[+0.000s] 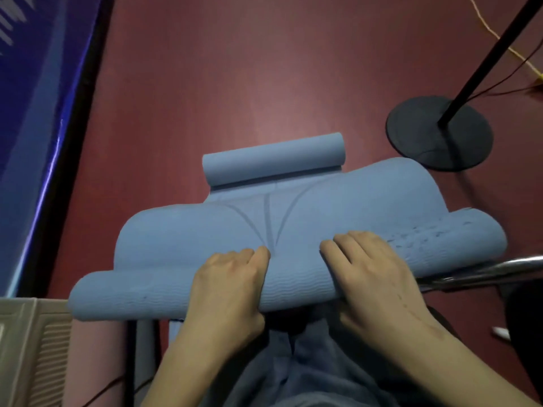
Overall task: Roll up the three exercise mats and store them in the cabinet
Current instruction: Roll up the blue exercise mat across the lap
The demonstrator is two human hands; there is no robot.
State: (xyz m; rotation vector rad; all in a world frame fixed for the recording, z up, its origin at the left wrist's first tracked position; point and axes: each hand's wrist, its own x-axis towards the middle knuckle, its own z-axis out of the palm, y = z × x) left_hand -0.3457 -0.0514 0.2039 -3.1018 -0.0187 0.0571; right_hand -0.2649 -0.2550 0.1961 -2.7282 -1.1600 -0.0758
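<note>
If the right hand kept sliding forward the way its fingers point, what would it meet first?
Probably more of the blue mat that the right hand is on; beyond that lies the mat's curled far end. Depth is unclear.

One blue mat [293, 218], two hands, one stand [439, 133].

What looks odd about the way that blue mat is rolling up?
The blue mat is curled at both ends: a small roll sits at the far end, while both hands, left hand and right hand, work a lopsided near roll. The span between bulges unevenly.
</note>
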